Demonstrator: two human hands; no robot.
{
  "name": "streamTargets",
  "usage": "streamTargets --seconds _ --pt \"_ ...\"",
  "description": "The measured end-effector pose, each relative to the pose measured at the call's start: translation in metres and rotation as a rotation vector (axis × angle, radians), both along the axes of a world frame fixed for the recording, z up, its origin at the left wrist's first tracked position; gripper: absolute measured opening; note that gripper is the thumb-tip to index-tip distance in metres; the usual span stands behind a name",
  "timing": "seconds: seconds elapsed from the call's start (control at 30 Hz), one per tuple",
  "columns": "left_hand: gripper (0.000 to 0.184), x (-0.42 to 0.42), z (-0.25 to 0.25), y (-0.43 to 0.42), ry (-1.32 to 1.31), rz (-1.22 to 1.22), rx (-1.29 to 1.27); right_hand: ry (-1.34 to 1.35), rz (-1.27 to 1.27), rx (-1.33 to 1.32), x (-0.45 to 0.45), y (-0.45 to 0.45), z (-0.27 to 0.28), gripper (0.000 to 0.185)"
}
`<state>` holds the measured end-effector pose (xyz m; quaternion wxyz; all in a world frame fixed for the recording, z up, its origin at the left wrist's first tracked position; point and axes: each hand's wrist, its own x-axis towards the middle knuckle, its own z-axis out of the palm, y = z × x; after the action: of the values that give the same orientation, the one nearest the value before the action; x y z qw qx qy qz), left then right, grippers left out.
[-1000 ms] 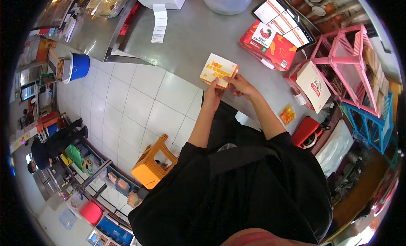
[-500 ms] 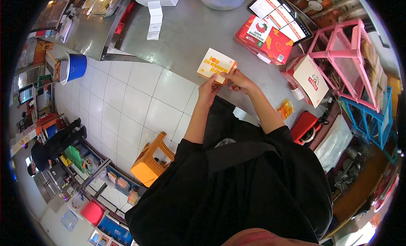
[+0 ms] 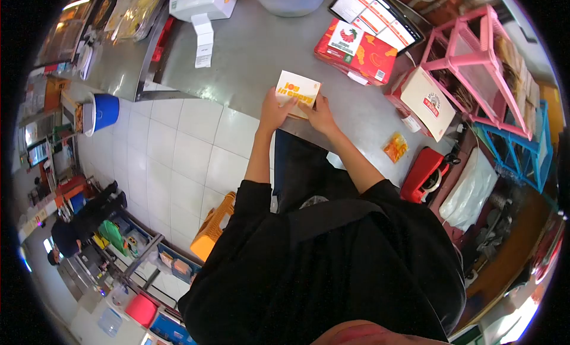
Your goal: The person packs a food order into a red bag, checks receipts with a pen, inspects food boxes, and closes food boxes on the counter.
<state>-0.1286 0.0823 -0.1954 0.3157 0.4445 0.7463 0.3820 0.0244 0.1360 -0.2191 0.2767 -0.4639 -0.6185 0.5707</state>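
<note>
A small white cardboard box [image 3: 300, 84] with orange and yellow lettering is held between both my hands, over the near edge of the steel counter [image 3: 249, 54]. My left hand [image 3: 276, 112] grips its left side, thumb across the printed face. On the other side, my right hand [image 3: 319, 112] closes around the lower right corner, its thumb also on the print. Fingers behind the box are hidden. Beyond it to the right lies a red printed box [image 3: 371, 59] with a white label.
A tablet [image 3: 380, 18] leans behind the red box. A white printer [image 3: 205, 2] trails paper [image 3: 204, 45]. To the right are a cream-topped carton [image 3: 428, 102], sachets [image 3: 396, 147], a red tape dispenser [image 3: 423, 176] and a pink rack [image 3: 469, 63]. An orange stool [image 3: 211, 229] stands on the floor.
Both hands have shifted their grip to opposite sides of the white box. The box has turned so its lettering reads more level. The whole view has shifted slightly.
</note>
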Motion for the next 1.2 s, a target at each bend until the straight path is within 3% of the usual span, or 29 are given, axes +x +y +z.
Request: streamTargets --seconds 0.03,0.07,0.13,0.17,0.2,0.23,0.27,0.33,0.4,0.47,0.5,0.53,0.57,0.63,0.73,0.83,0.87,0.97,1.0,1.03,1.1,1.13,1.2 --pt "0.056 0.004 0.006 0.006 -0.232 0.047 -0.034 0.142 0.006 0.001 -0.003 0.003 -0.001 0.060" --pt "0.055 0.014 0.015 0.007 -0.247 0.081 -0.019 0.280 0.004 0.005 0.001 0.001 0.000 0.060" --pt "0.052 0.038 0.038 0.004 -0.283 0.130 0.017 0.254 -0.092 -0.043 0.018 -0.008 0.020 0.064" --pt "0.056 0.042 0.023 -0.001 -0.302 0.159 -0.049 0.241 -0.149 -0.060 0.032 -0.010 0.039 0.066" --pt "0.062 0.060 0.040 -0.006 -0.524 0.160 -0.016 0.229 -0.132 -0.189 0.051 -0.012 0.068 0.070" --pt "0.076 0.075 0.044 -0.011 -0.617 0.132 -0.017 0.163 -0.125 -0.109 0.071 -0.017 0.078 0.070" --pt "0.076 0.094 0.051 -0.014 -0.582 0.108 0.071 0.089 -0.118 -0.038 0.092 -0.025 0.085 0.069" --pt "0.074 0.125 0.057 -0.016 -0.672 0.051 0.100 -0.220 -0.079 0.216 0.141 -0.041 0.097 0.064" --pt "0.070 0.137 0.046 -0.014 -0.895 -0.010 -0.034 -0.630 -0.361 0.549 0.211 -0.062 0.131 0.058" --pt "0.058 0.148 0.034 -0.008 -1.092 -0.073 -0.161 -0.994 -0.837 0.561 0.274 -0.090 0.139 0.054" --pt "0.057 0.157 0.046 -0.006 -1.183 -0.079 -0.214 -1.202 -0.933 0.405 0.292 -0.103 0.149 0.053" --pt "0.055 0.164 0.050 -0.002 -1.193 -0.100 -0.220 -1.248 -0.952 0.161 0.320 -0.117 0.129 0.055" --pt "0.053 0.173 0.051 0.003 -1.203 -0.118 -0.224 -1.174 -0.965 0.142 0.345 -0.129 0.107 0.045" --pt "0.050 0.187 0.055 0.010 -1.213 -0.127 -0.258 -0.619 -0.876 -0.266 0.375 -0.134 0.102 0.035" --pt "0.048 0.195 0.049 0.019 -1.256 -0.128 -0.367 -0.209 -0.938 -0.384 0.405 -0.138 0.054 0.030" --pt "0.046 0.204 0.053 0.020 -1.347 -0.123 -0.454 -0.009 -0.970 -0.420 0.403 -0.142 0.079 0.023" --pt "0.046 0.206 0.047 0.020 -1.425 -0.134 -0.471 -0.033 -1.006 -0.329 0.396 -0.151 0.106 0.017" --pt "0.047 0.212 0.032 0.022 -1.648 -0.143 -0.544 -0.017 -0.975 -0.376 0.386 -0.192 0.127 0.013" --pt "0.047 0.219 0.034 0.021 -1.720 -0.130 -0.581 0.052 -0.979 -0.524 0.380 -0.201 0.122 0.012" --pt "0.046 0.224 0.036 0.020 -1.792 -0.113 -0.620 -0.028 -1.017 -0.427 0.377 -0.211 0.087 0.014" --pt "0.042 0.230 0.040 0.018 -1.980 -0.029 -0.733 -1.105 -0.990 -0.228 0.380 -0.214 0.048 0.016" --pt "0.043 0.231 0.042 0.018 -1.986 -0.002 -0.759 -1.039 -0.998 -0.251 0.380 -0.215 0.047 0.019" --pt "0.043 0.237 0.052 0.017 -1.996 -0.029 -0.734 -0.772 -0.972 -0.249 0.359 -0.187 0.115 0.020"
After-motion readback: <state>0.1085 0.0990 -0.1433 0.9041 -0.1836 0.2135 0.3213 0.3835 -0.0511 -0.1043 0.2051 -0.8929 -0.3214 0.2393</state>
